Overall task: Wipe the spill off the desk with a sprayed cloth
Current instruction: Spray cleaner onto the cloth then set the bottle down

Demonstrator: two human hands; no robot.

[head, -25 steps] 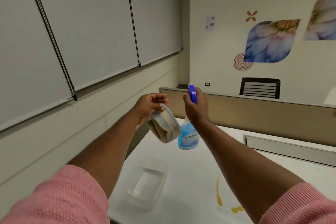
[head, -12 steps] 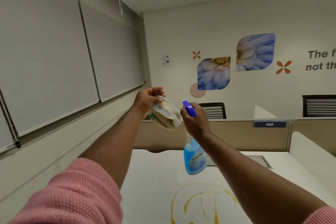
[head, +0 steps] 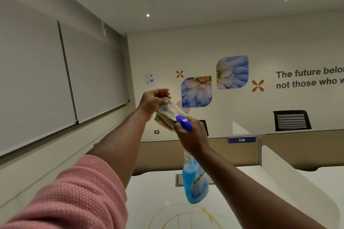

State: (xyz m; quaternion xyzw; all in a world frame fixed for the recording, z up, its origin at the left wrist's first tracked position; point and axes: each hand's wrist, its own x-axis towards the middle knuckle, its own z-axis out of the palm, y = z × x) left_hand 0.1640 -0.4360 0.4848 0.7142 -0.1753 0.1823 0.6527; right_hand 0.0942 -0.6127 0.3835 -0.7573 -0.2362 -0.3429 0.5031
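My left hand [head: 151, 100] is raised in front of me and grips a folded, pale cloth [head: 167, 112] with beige and blue stripes. Just right of it, my right hand [head: 191, 135] holds the neck of a spray bottle [head: 195, 184] of blue liquid. Its purple nozzle [head: 183, 122] points at the cloth from very close. Below both hands, a yellow spill [head: 186, 217] in curved streaks lies on the white desk [head: 149, 191] at the bottom edge of the view.
A beige partition [head: 162, 154] with a "109" tag [head: 241, 139] closes the far side of the desk. A white divider [head: 290, 176] runs along its right side. A grey cable flap [head: 179, 179] is set into the desk. Black chairs [head: 291, 120] stand behind the partition. Blinds [head: 55, 80] cover the left wall.
My head has tilted up and turned right, so the clear tray has left the view. Both hands have risen, and the nozzle has closed in on the cloth.
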